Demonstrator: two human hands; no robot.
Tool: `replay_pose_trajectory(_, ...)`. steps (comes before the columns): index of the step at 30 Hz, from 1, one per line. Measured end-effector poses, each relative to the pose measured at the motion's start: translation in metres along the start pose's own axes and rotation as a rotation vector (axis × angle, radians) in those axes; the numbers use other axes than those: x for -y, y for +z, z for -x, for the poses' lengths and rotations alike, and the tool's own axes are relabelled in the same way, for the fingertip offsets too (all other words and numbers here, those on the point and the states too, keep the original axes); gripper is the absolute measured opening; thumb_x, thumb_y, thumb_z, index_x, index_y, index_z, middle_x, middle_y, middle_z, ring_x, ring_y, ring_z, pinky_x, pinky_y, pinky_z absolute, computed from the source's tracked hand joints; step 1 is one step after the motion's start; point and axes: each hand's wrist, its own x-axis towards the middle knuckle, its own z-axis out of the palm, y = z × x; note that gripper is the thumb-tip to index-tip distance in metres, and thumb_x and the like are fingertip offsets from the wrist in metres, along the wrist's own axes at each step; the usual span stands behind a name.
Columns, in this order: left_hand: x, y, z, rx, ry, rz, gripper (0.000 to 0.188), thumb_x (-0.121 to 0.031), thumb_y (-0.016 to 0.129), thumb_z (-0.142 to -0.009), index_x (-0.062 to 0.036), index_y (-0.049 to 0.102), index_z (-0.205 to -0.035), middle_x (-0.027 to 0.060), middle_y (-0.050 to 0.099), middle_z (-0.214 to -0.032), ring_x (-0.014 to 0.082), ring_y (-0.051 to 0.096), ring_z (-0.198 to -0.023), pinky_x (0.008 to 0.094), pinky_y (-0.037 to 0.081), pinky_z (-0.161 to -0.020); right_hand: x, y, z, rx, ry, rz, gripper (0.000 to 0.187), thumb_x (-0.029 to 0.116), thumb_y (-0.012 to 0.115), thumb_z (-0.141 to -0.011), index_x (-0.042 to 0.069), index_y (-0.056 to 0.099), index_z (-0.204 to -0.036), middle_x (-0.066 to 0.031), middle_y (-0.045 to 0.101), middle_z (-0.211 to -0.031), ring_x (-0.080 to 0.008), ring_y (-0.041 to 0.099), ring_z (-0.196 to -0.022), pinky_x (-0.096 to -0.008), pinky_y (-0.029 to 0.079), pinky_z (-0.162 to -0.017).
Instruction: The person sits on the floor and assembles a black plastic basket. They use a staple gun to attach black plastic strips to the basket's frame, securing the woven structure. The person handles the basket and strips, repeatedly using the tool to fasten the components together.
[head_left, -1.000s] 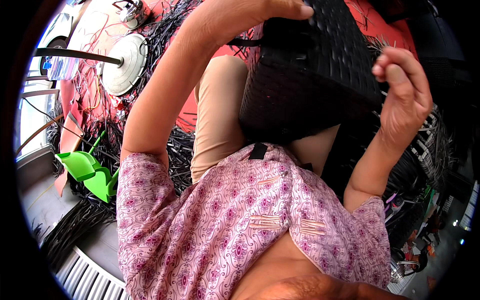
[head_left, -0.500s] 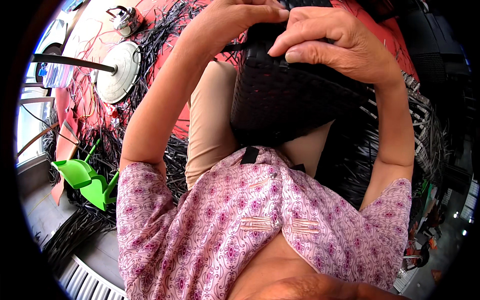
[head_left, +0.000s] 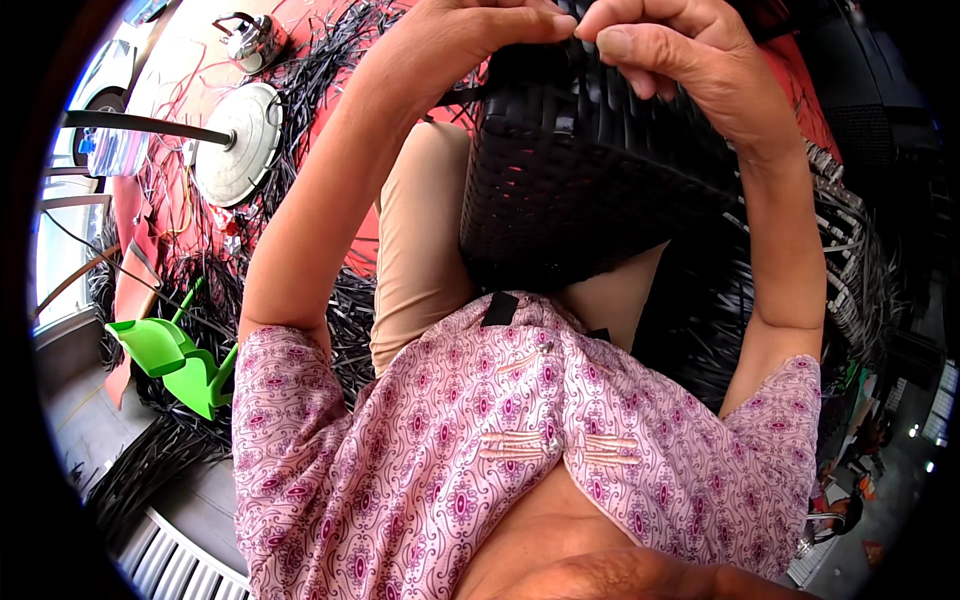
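Note:
A black woven basket [head_left: 590, 170] of flat plastic strips stands between my knees, its near side toward me. Above its far edge, my left hand [head_left: 500, 25] is closed, thumb and fingers pressed together, partly cut off by the top of the picture. Close by, almost touching those fingertips, my right hand [head_left: 685, 45] is also closed in a pinch, its lower fingers curled. Whatever lies between the fingers of either hand is too small or hidden to make out. A dark strip end [head_left: 460, 97] sticks out at the basket's left side.
Loose black strips [head_left: 330, 60] lie heaped over the red floor covering to the left. A round whitish base with a pole [head_left: 237, 150], a metal kettle [head_left: 250, 42] and a green dustpan [head_left: 160, 350] stand there. More strips [head_left: 850, 260] are bundled at the right.
My right hand has risen from the basket's top edge toward my left fingertips, uncovering more of the weave. My left hand has shifted slightly upward.

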Motion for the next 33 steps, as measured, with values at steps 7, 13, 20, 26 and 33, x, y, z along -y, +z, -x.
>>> replay_pose_trajectory(7,-0.008,0.004,0.005,-0.061,-0.101,-0.005,0.013,-0.015,0.065,-0.091,-0.0035,0.071,-0.093,-0.0023,0.065,-0.078,0.0029,0.055,-0.066,0.0165,0.041,-0.056,0.01,0.009,0.002,0.162,-0.152,0.263,0.014,0.008,0.075,-0.084,0.0,0.073,-0.094,-0.0048,0.069,-0.083,-0.0102,0.064,-0.077,-0.0244,0.05,-0.07)
replay_pose_trajectory(13,-0.016,0.004,0.007,-0.062,-0.146,-0.09,0.013,-0.017,0.065,-0.091,-0.0049,0.07,-0.093,-0.0042,0.063,-0.074,0.0011,0.05,-0.058,0.0161,0.036,-0.049,0.002,0.012,-0.004,0.266,-0.434,0.353,0.015,0.01,0.075,-0.082,0.002,0.073,-0.094,-0.0076,0.07,-0.086,-0.0166,0.066,-0.079,-0.0274,0.05,-0.072)
replay_pose_trajectory(20,-0.009,0.003,0.005,-0.079,-0.151,-0.004,0.014,-0.018,0.065,-0.091,-0.0054,0.07,-0.093,-0.0044,0.063,-0.073,0.0006,0.048,-0.054,0.0157,0.034,-0.045,0.008,0.023,0.004,0.19,-0.398,0.583,0.012,0.01,0.074,-0.081,0.002,0.07,-0.09,-0.0013,0.062,-0.079,-0.0102,0.055,-0.067,-0.0245,0.044,-0.061)
replay_pose_trajectory(26,-0.015,0.005,0.006,-0.077,-0.18,-0.051,0.014,-0.018,0.065,-0.091,-0.005,0.07,-0.093,-0.0038,0.063,-0.073,0.0007,0.049,-0.054,0.0161,0.035,-0.045,0.01,0.024,0.007,0.183,-0.395,0.632,0.023,0.012,0.08,-0.074,0.004,0.069,-0.092,0.0,0.059,-0.079,-0.0087,0.053,-0.062,-0.0233,0.044,-0.058)
replay_pose_trajectory(33,-0.023,0.009,0.002,-0.12,-0.203,-0.132,0.014,-0.017,0.065,-0.09,-0.0041,0.071,-0.092,-0.0028,0.064,-0.071,0.0023,0.049,-0.05,0.0176,0.035,-0.043,0.006,0.027,0.009,0.093,-0.391,0.702,0.029,0.02,0.081,-0.072,0.004,0.069,-0.093,-0.0055,0.058,-0.075,-0.0146,0.058,-0.062,-0.0281,0.047,-0.056)
